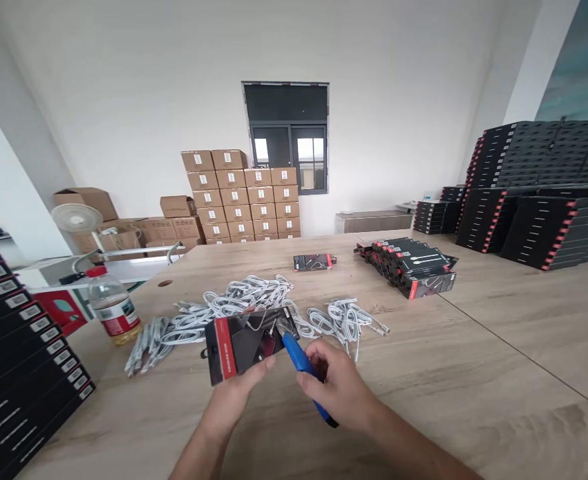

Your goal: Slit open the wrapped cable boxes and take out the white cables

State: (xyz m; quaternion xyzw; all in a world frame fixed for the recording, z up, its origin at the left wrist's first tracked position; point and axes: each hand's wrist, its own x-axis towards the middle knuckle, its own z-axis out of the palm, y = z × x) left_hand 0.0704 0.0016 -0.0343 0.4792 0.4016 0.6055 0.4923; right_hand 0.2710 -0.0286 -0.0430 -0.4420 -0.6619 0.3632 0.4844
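My left hand (234, 397) grips a black and red package (241, 347) from its lower side, with the thumb on its front. Its far fingers are mostly hidden behind the package. My right hand (341, 383) is wrapped round a blue tool (301, 360), whose tip lies at the package's right end. Whether the tip touches the package is hard to tell. Behind the package lies a heap of white coiled cables (254, 293), and more cables (347, 323) lie to its right.
One flat package (315, 261) lies farther back, with a pile of packages (409, 263) to its right. A plastic bottle (114, 307) stands left. Stacks of black boxes (14, 360) rise at the left edge and others (539, 227) at the right.
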